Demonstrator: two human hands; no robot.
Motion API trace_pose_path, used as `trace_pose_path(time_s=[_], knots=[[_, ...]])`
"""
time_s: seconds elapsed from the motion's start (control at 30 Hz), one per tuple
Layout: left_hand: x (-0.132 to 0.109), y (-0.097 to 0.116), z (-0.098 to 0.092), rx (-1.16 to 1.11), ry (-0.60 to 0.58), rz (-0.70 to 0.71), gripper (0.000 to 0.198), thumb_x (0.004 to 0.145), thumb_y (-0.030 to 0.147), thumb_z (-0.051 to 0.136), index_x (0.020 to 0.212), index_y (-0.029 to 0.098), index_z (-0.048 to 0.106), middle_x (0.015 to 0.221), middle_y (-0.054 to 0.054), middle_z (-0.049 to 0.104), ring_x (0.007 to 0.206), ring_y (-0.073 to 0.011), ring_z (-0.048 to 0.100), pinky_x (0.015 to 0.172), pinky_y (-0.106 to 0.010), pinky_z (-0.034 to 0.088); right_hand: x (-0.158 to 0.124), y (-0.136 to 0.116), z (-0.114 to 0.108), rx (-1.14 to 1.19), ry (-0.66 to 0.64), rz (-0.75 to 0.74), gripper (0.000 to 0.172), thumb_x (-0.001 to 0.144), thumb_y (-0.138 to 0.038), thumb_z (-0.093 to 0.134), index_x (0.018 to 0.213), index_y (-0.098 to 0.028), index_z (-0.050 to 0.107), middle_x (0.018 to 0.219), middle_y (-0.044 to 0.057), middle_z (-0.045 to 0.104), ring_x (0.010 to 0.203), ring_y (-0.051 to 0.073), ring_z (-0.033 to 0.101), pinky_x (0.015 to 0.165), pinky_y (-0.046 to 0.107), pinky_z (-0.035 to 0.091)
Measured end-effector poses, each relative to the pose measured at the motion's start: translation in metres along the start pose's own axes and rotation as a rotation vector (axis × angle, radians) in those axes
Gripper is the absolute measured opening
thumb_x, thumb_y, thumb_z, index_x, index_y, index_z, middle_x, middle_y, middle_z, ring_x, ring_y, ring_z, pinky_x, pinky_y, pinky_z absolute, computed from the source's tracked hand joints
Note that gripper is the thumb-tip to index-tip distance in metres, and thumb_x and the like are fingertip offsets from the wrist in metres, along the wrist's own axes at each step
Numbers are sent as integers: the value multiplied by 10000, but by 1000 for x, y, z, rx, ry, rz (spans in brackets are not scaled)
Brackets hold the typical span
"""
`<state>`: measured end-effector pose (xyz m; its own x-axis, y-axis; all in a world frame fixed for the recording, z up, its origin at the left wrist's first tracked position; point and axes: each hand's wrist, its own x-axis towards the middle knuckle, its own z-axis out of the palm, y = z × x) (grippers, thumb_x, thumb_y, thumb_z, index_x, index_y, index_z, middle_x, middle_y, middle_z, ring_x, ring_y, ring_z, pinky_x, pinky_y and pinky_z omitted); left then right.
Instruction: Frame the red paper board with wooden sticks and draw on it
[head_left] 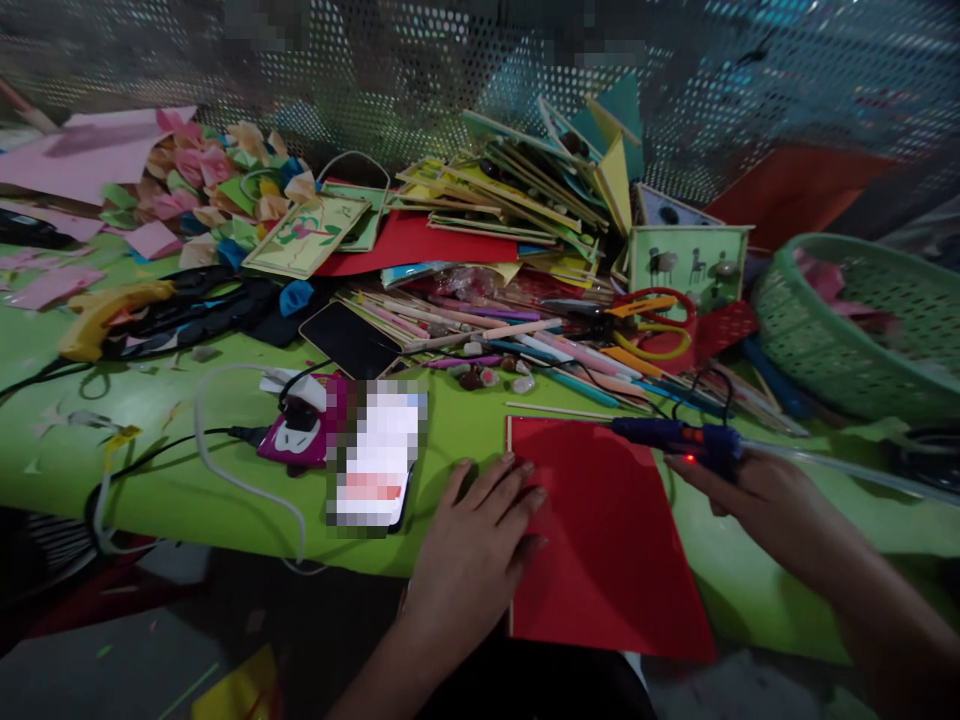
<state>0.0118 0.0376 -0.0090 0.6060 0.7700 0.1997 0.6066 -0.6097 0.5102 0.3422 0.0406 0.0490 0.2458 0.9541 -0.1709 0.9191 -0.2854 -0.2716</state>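
A red sheet (600, 560) lies at the table's front edge, its lower part reaching over it. Thin pale sticks run along its left side and top edge. My left hand (480, 530) rests on the sheet's left edge, fingers stretched out and slightly apart. In my right hand (772, 505) is a blue hot glue gun (652, 433), its red light on and a long clear glue stick (847, 468) out of its back. The gun's nozzle points left, over the sheet's top edge. A loose thin stick (559, 409) lies just beyond that edge.
A lit phone (379, 455) and purple power strip (326, 425) with cables lie left. Behind are pencils and sticks, scissors (652, 325), and stacked stick-framed cards (517, 195). A green basket (847, 330) stands right; a yellow-handled glue gun (112, 310) lies far left.
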Motion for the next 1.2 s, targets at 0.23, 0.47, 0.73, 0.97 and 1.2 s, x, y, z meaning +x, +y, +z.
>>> trace_pose_path(time_s=[0.23, 0.47, 0.73, 0.97, 1.2], knots=[[-1, 0, -1, 2, -21, -7, 391, 1060, 327, 578, 1448, 280, 594, 1591, 5, 559, 1493, -235, 488, 1274, -581, 342, -3, 9, -3, 5, -20, 40, 834, 701, -1026, 311, 386, -279, 504, 455, 64, 548, 450, 226, 549, 515, 370, 403], [-1, -1, -1, 18, -54, -2, 411, 1055, 298, 582, 1465, 273, 580, 1593, -4, 557, 1505, -245, 473, 1274, -598, 336, -2, 3, -2, 3, -10, 14, 809, 747, -991, 324, 408, -280, 507, 456, 59, 545, 459, 225, 551, 544, 373, 390], [0, 0, 0, 27, -45, -1, 403, 1055, 308, 591, 1457, 276, 587, 1588, -15, 562, 1511, -243, 466, 1274, -590, 338, 1, 0, 0, 16, -10, -38, 727, 787, -913, 377, 417, -296, 482, 449, 47, 524, 465, 217, 542, 542, 361, 386], [0, 0, -2, 16, -49, 5, 391, 1065, 292, 557, 1455, 265, 583, 1597, -10, 551, 1502, -253, 476, 1258, -614, 354, -3, 7, -5, -6, 9, 1, 790, 730, -997, 323, 412, -294, 492, 437, 63, 539, 449, 232, 552, 530, 374, 393], [1, -1, -2, 26, -54, 5, 396, 1052, 270, 571, 1448, 268, 587, 1585, -20, 565, 1491, -262, 490, 1242, -628, 374, -3, 5, -2, 23, 28, 21, 797, 721, -1006, 325, 396, -289, 453, 406, 38, 485, 412, 202, 501, 492, 357, 355]])
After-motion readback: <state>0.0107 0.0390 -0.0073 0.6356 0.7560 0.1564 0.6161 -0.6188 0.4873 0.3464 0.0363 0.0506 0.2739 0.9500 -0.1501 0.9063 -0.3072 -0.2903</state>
